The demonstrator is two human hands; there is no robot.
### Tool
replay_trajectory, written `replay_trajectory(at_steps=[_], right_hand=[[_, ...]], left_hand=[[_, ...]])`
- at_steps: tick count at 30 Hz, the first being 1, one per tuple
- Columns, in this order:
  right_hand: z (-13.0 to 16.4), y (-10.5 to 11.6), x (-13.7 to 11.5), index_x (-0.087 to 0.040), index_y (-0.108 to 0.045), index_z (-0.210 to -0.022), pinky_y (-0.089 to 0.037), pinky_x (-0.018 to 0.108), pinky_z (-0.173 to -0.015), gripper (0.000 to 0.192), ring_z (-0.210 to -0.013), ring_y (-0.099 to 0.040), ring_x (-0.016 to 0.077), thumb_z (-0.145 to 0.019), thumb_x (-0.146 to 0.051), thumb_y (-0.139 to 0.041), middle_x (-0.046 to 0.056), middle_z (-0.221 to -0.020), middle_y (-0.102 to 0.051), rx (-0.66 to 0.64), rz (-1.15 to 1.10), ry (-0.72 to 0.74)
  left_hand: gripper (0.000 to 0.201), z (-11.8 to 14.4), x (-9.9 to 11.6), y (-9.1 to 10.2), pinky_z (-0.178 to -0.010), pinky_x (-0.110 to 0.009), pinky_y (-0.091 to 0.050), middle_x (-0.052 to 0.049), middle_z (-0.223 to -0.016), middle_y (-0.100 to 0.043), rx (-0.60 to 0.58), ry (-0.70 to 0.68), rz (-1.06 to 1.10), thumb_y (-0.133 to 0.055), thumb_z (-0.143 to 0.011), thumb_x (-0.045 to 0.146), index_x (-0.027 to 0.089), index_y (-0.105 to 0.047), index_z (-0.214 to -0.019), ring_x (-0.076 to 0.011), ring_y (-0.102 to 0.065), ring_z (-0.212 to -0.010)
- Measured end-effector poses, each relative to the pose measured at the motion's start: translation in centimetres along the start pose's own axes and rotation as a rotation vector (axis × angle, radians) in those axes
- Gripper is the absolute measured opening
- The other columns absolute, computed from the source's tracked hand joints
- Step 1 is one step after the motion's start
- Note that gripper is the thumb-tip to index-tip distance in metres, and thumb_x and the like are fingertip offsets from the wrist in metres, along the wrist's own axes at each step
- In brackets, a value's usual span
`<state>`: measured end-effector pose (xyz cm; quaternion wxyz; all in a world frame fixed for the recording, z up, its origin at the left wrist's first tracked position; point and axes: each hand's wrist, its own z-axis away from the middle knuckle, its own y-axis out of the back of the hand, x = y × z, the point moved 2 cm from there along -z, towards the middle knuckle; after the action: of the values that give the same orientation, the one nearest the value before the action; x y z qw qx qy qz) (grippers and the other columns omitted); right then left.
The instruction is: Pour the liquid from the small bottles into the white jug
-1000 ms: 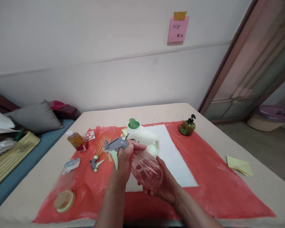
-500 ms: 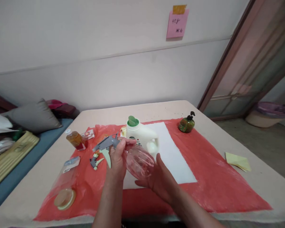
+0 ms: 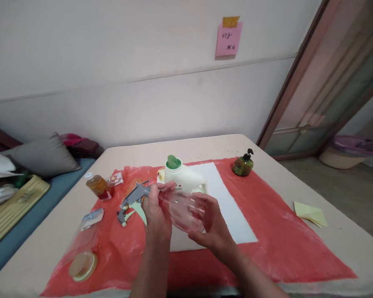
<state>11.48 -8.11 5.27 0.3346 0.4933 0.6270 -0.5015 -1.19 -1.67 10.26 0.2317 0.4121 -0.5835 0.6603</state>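
Observation:
A clear spray bottle (image 3: 186, 210) with a grey and pale green trigger head is held tilted on its side above the table. My left hand (image 3: 157, 211) is closed round its neck, just below the trigger head. Around the base end, my right hand (image 3: 213, 219) is curved with its fingers and thumb on the plastic. Behind the bottle stands a white jug (image 3: 185, 176) with a green spout in its open mouth; the spray bottle hides its lower part. To the left of my left hand, another grey and green trigger sprayer head (image 3: 123, 216) lies on the red sheet.
A red plastic sheet (image 3: 286, 248) and white paper (image 3: 233, 219) cover the table. On the left are an amber bottle (image 3: 98, 186), a round lidded container (image 3: 83, 265) and a packet (image 3: 92, 218). At right are a green pump bottle (image 3: 243, 165) and yellow paper (image 3: 311, 213).
My right hand has closed in round the base of the spray bottle, where its fingers were spread before. The bottle has shifted slightly right and lies closer to level.

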Motion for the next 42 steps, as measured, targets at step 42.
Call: replay_trajectory(at_steps=[42], right_hand=[[-9.3,5.1,-6.9,-0.033,-0.057,-0.118,-0.046,0.042,-0.093,0.059,-0.104,-0.059,0.0226,-0.062,-0.023,-0.075,0.002,-0.119,-0.059,0.225,0.071,-0.101]], left_hand=[[0.043,-4.2,4.5,4.3,-0.089,-0.033,-0.049,-0.006,-0.075,-0.071,0.300,0.081,0.224,-0.049,-0.087,0.057,0.018,-0.059,-0.073,-0.0168,-0.068,-0.079]])
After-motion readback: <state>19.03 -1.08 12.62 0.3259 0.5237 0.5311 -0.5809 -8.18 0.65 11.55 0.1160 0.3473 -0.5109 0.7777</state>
